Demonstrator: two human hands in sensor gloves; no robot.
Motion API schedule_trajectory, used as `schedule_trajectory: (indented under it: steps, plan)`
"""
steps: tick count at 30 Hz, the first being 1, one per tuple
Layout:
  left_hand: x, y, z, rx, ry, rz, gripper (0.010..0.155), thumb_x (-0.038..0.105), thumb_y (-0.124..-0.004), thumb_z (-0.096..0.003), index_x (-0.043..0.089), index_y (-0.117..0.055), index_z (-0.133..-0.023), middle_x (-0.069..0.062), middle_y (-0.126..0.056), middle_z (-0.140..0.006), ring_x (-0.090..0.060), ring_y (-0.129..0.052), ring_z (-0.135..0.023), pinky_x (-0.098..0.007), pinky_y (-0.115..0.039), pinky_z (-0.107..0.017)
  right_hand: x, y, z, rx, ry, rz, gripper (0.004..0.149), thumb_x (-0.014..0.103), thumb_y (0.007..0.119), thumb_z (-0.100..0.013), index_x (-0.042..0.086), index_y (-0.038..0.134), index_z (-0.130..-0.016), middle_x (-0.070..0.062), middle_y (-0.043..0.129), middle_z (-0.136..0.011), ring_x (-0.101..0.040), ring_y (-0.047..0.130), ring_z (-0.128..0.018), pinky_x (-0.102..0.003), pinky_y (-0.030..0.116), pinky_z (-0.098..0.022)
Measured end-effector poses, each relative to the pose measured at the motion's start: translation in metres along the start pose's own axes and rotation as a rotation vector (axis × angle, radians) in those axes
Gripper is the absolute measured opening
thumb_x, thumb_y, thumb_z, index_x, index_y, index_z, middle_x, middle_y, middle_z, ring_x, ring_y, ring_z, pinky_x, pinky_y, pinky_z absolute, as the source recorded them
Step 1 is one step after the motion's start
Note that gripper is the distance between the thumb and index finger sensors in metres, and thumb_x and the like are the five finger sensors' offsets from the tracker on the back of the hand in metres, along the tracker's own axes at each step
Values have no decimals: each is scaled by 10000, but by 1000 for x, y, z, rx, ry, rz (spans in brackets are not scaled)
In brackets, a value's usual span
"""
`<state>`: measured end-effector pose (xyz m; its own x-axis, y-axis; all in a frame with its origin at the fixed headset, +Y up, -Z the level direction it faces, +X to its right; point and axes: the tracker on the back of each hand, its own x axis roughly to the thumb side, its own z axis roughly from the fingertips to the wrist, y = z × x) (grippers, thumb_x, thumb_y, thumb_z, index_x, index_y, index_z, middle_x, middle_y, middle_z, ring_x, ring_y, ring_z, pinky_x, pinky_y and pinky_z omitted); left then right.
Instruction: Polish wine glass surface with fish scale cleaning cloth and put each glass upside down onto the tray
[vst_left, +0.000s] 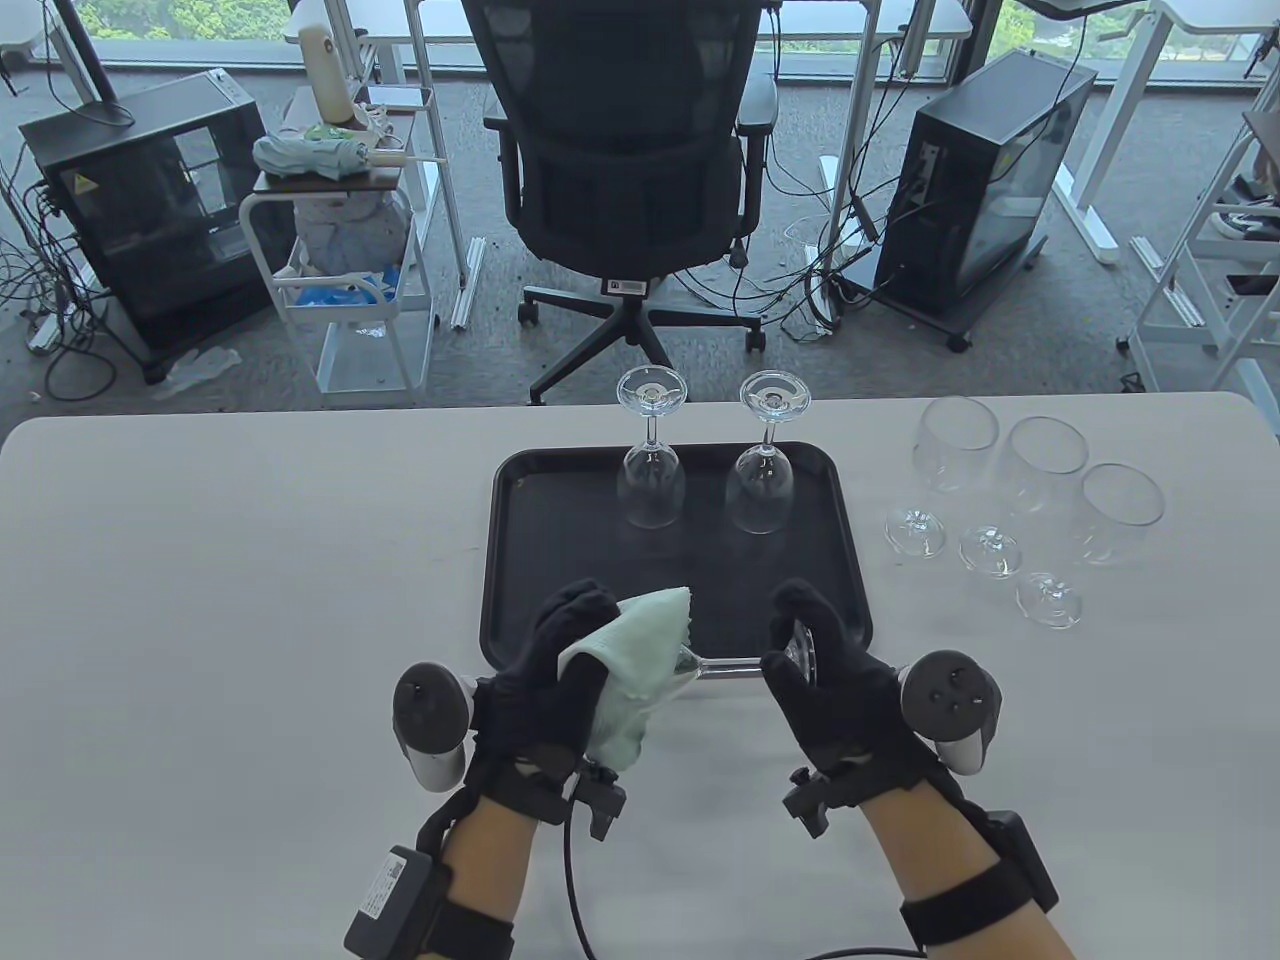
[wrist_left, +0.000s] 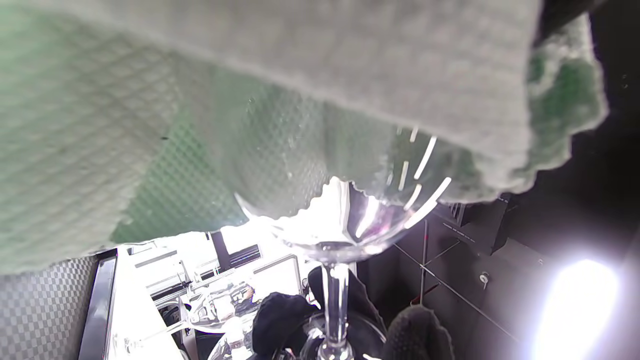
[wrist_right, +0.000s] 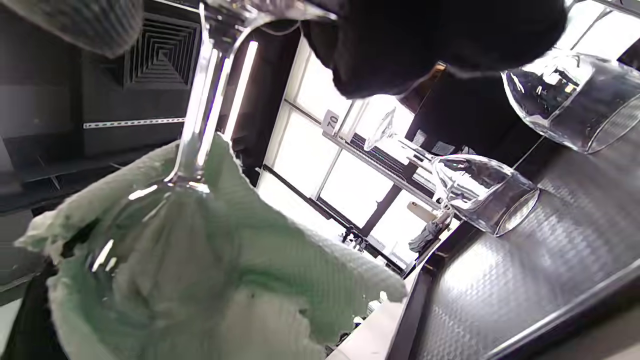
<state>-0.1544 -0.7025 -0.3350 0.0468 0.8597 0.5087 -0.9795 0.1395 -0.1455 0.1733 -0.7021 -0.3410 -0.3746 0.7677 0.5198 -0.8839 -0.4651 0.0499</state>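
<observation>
A white bench (vst_left: 200, 560) carries a black tray (vst_left: 520, 560) at its middle. On the tray's far half stand two wine glasses upside down, one to the left (vst_left: 651, 485) and one to the right (vst_left: 763, 485), rims on the tray and feet up. To the right of the tray, on the bench, three more glasses (vst_left: 1040, 480) stand upright in a slanting row. Over the tray's near edge, the left hand (vst_left: 545, 665) grips a pale green cleaning cloth (vst_left: 635, 660) wrapped round the bowl of a held glass (vst_left: 725, 668), which lies sideways between the hands. The right hand (vst_left: 825, 690) grips that glass at its foot, fingers curled round it.
</observation>
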Motion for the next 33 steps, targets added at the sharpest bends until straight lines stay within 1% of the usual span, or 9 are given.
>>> schedule_trajectory:
  steps: [4, 7, 10, 14, 16, 21, 24, 28, 33]
  plan:
    - [-2, 2, 0, 0, 35, 40, 565, 648, -708, -528, 348, -660, -1005, -23, -566, -1137, -350, -655, -1006, -612, -815, -559, 9, -1, 3, -56, -277, 256, 922, 657, 790, -464, 265, 226, -1080, -156, 527, -1065, -332, 892, -653, -504, 826, -495]
    - [-4, 1, 0, -16, 56, 86, 564, 647, -701, -537, 346, -651, -1012, -29, -558, -1141, -354, -648, -1009, -613, -812, -561, 15, -3, 6, -121, -391, 388, 958, 651, 821, -450, 275, 191, -1066, -136, 512, -1066, -300, 907, -657, -475, 853, -495]
    - [0, -2, 1, -6, 38, 53, 572, 657, -697, -533, 354, -643, -1015, -25, -550, -1144, -351, -646, -1011, -602, -816, -558, 10, -4, 4, -111, -276, 241, 864, 644, 818, -463, 305, 301, -1067, -143, 582, -1010, -278, 917, -583, -450, 863, -441]
    - [5, -4, 1, 24, -19, -28, 571, 660, -710, -518, 365, -652, -1003, -11, -554, -1142, -338, -642, -1018, -598, -804, -579, -4, -2, -1, -2, 22, -53, 802, 708, 705, -485, 261, 409, -1081, -189, 682, -929, -256, 929, -448, -438, 857, -327]
    - [4, -3, 1, 12, -20, -40, 566, 654, -710, -521, 360, -655, -1002, -13, -561, -1139, -341, -651, -1012, -601, -808, -572, -3, -3, -1, 22, -41, 17, 843, 699, 722, -490, 246, 346, -1093, -194, 637, -971, -290, 924, -503, -465, 848, -372]
    - [-1, -1, 0, -1, 48, 65, 564, 649, -704, -533, 349, -657, -1008, -24, -562, -1141, -353, -652, -1010, -610, -807, -566, 14, -5, 5, -110, -387, 422, 965, 653, 826, -452, 275, 185, -1067, -134, 508, -1070, -291, 906, -661, -471, 856, -504]
    - [1, -3, 0, 9, 37, 48, 570, 659, -699, -530, 355, -650, -1010, -22, -558, -1142, -349, -654, -1008, -599, -815, -561, 10, -5, 3, -124, -298, 272, 866, 620, 837, -466, 292, 306, -1068, -149, 593, -1005, -278, 922, -595, -453, 871, -450]
    - [4, -5, 1, 18, -21, -14, 577, 667, -706, -516, 368, -647, -1007, -11, -551, -1144, -340, -645, -1017, -594, -812, -568, -2, -3, 0, -36, -18, -27, 797, 701, 701, -488, 253, 412, -1079, -193, 683, -926, -257, 928, -448, -441, 855, -330]
    - [0, -2, 1, 20, 24, 3, 570, 661, -707, -523, 358, -658, -1003, -17, -574, -1132, -344, -665, -1002, -594, -826, -550, 1, -3, 0, -30, -136, 97, 848, 660, 733, -498, 269, 278, -1098, -168, 586, -1042, -318, 915, -605, -501, 842, -460]
